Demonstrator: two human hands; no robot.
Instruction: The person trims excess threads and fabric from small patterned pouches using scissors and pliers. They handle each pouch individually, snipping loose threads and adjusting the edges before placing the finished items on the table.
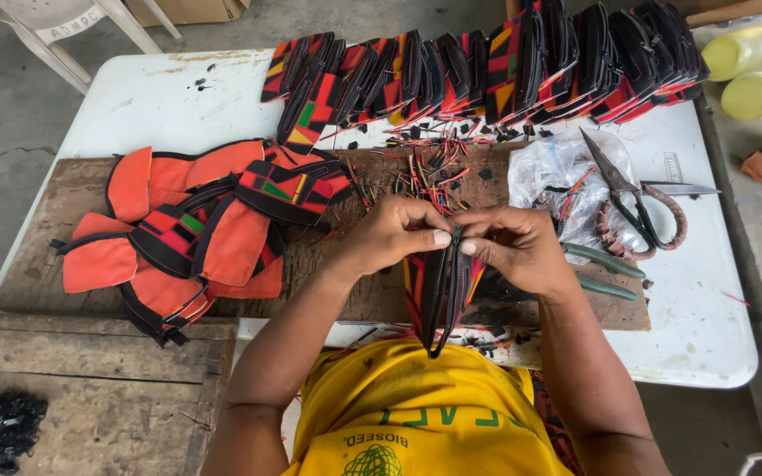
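My left hand (394, 234) and my right hand (513, 247) meet over the middle of a worn wooden board (46, 256). Between their fingertips they pinch the top end of a black zipper on a small patterned fabric pouch (443, 295), which hangs down toward my yellow shirt. The pouch is black with red, orange and yellow print. Loose red, yellow and black scraps (425, 167) lie on the board just beyond my hands.
A heap of orange-lined unfinished pouches (187, 234) lies at left. Several finished pouches (504, 70) stand in a row at the back of the white table (698, 335). Scissors (637, 198), a plastic bag, green-handled pliers (606, 269) and two yellow bottles (751, 66) are at right.
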